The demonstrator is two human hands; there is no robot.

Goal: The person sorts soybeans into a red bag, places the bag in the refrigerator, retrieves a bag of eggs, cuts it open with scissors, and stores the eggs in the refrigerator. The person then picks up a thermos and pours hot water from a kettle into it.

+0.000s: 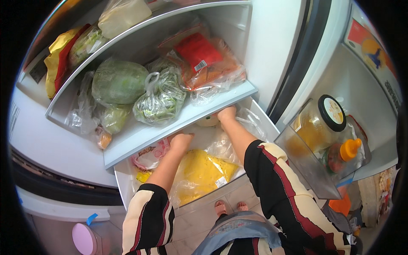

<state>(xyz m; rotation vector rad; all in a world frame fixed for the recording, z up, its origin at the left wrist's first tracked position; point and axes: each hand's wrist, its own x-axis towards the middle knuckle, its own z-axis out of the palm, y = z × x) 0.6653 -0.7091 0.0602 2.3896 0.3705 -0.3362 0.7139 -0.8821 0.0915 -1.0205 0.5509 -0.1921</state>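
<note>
Both my hands reach into a pulled-out white refrigerator drawer (121, 180), under the front edge of the shelf above it. My left hand (182, 141) is curled closed beside a pink and white patterned bag (158, 154); whatever its fingers hold is hidden. Farther right, my right hand (227, 114) is at the shelf edge, next to a pale round item (207, 120) and crumpled clear plastic (224, 144). Its fingertips are out of sight. A clear bag of yellow food (206, 174) lies in the drawer's front, between my forearms.
Above, the shelf (178, 127) bears a wrapped green melon-like vegetable (120, 80), a knotted bag of greens (159, 102) and a red packet (197, 53). On the right, the open door's bin holds a black-lidded jar (318, 121) and an orange-capped bottle (344, 155). A lilac-lidded container (84, 239) stands lower left.
</note>
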